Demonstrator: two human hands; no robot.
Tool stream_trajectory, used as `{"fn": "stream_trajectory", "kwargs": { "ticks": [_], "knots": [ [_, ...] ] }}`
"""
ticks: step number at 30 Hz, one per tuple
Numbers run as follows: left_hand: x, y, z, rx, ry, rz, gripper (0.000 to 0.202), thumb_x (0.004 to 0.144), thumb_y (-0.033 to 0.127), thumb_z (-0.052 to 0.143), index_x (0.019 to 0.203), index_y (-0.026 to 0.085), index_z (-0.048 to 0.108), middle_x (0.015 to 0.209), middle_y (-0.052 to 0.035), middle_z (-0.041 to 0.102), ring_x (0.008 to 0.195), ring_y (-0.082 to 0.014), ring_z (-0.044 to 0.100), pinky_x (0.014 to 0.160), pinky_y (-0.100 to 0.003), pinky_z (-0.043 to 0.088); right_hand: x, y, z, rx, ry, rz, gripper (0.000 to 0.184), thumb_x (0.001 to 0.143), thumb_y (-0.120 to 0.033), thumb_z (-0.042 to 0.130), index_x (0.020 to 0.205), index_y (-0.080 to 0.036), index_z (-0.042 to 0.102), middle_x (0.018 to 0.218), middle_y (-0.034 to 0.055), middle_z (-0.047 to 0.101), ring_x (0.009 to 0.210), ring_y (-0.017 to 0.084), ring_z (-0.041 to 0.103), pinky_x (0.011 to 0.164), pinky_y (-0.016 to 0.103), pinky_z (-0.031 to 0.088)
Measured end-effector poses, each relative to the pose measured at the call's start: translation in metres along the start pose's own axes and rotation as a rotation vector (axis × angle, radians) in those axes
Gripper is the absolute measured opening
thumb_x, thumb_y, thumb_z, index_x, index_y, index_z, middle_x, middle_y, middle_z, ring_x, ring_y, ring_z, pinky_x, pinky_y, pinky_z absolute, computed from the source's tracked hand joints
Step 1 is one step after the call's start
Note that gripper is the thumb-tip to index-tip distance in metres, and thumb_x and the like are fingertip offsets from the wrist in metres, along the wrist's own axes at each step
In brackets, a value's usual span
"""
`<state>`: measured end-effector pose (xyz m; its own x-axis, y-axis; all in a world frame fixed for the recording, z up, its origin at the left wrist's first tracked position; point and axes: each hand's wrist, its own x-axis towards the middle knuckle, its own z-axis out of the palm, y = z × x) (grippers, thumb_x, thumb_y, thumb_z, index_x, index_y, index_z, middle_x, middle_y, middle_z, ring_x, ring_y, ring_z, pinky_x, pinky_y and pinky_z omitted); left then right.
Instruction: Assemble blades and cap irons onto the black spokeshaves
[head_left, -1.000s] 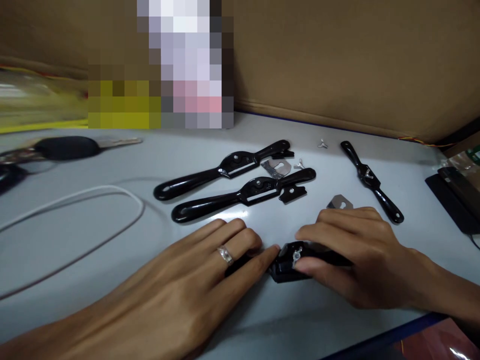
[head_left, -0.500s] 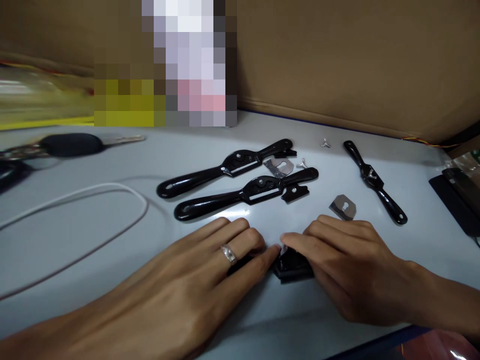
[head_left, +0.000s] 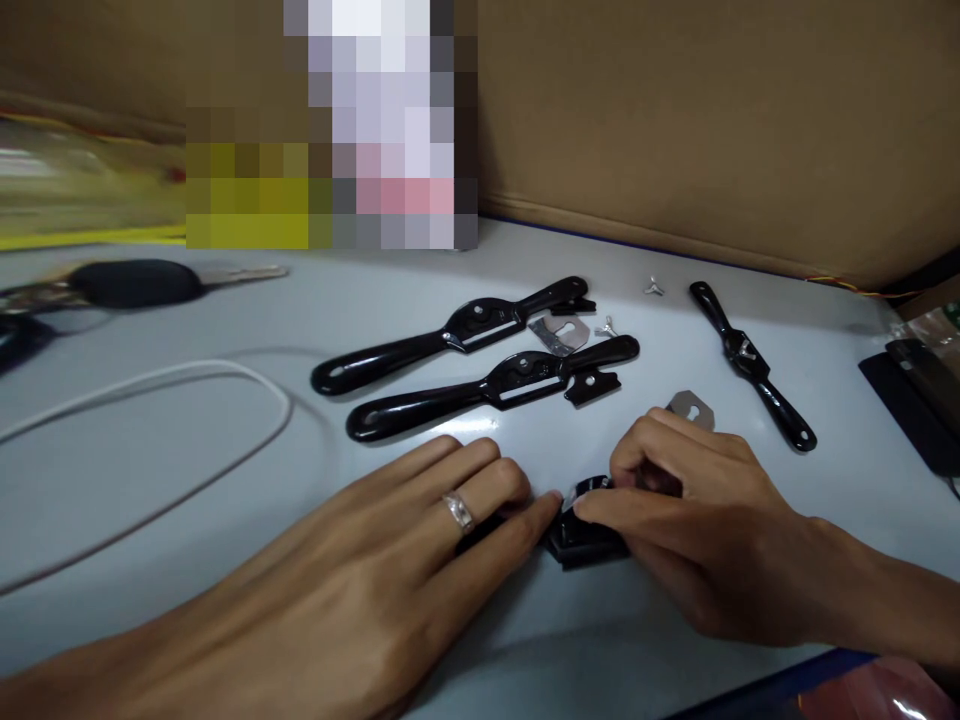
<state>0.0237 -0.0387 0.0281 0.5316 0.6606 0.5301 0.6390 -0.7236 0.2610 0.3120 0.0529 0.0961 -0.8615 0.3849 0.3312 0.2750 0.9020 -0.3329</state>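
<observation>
A black spokeshave [head_left: 589, 535] lies on the white table [head_left: 225, 480] near its front edge, mostly covered by my hands. My left hand [head_left: 390, 570], with a ring on it, lies flat over the tool's left handle and presses it down. My right hand [head_left: 690, 520] covers the right handle, and its thumb and fingers pinch something small on top of the tool's middle, hidden by the fingertips.
Two black spokeshave bodies [head_left: 480, 330] [head_left: 495, 390] lie beyond, with a loose black cap [head_left: 592, 385], steel blades [head_left: 559, 333] [head_left: 690, 408] and wing screws [head_left: 654, 288]. Another spokeshave [head_left: 750, 365] lies right. A white cable [head_left: 150, 390], a key [head_left: 142, 285] and a cardboard wall [head_left: 675, 120] surround them.
My right hand's fingers have curled up from flat over the tool's middle into a pinch on its top. My left hand has stayed in place.
</observation>
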Motion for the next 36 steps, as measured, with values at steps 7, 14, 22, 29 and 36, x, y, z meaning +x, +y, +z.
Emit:
{"fn": "stream_trajectory", "kwargs": {
  "ticks": [7,14,22,29,36],
  "knots": [
    [-0.005,0.001,0.000,0.016,-0.008,-0.004,0.052,0.126,0.003,0.038,0.155,0.024,0.075,0.121,-0.0069,0.081,0.105,-0.0269,0.076,0.094,-0.041,0.064,-0.001,-0.002,0.009,0.046,0.061,-0.036,0.035,0.112,0.002,0.059,0.117,-0.015,0.088,0.101,0.0058,0.086,0.087,0.019,0.072,0.078,0.031,0.060],
    [-0.013,0.000,0.002,-0.011,-0.005,-0.048,0.052,0.123,0.003,0.048,0.161,0.024,0.078,0.114,-0.0064,0.080,0.104,-0.0267,0.075,0.094,-0.040,0.068,0.002,-0.001,0.004,-0.004,0.026,0.068,0.029,0.130,-0.018,0.068,0.109,-0.017,0.088,0.097,0.0069,0.085,0.087,0.022,0.077,0.077,0.034,0.061],
    [-0.053,0.005,0.015,-0.031,-0.056,-0.089,0.034,0.127,0.050,0.077,0.149,0.027,0.088,0.125,-0.0111,0.085,0.118,-0.0318,0.080,0.107,-0.047,0.076,0.008,-0.006,0.012,0.267,0.055,0.252,0.029,0.118,-0.009,0.081,0.091,-0.020,0.084,0.085,0.0000,0.084,0.074,0.016,0.074,0.074,0.029,0.056],
    [-0.024,-0.001,0.008,-0.026,-0.024,-0.062,0.029,0.131,0.030,0.065,0.153,0.028,0.085,0.120,-0.0085,0.082,0.106,-0.0286,0.077,0.094,-0.040,0.069,0.031,-0.004,0.005,0.732,-0.130,0.725,0.036,0.105,-0.005,0.088,0.077,-0.022,0.073,0.065,-0.0101,0.061,0.063,0.011,0.055,0.060,0.026,0.041],
    [0.003,-0.001,-0.001,-0.022,-0.002,0.018,0.047,0.129,0.006,0.042,0.152,0.025,0.078,0.111,-0.0040,0.079,0.095,-0.0263,0.072,0.084,-0.042,0.058,0.030,-0.001,0.003,0.817,-0.144,0.733,0.036,0.104,-0.009,0.093,0.078,-0.023,0.072,0.065,-0.0102,0.060,0.062,0.011,0.050,0.060,0.026,0.041]
  ]
}}
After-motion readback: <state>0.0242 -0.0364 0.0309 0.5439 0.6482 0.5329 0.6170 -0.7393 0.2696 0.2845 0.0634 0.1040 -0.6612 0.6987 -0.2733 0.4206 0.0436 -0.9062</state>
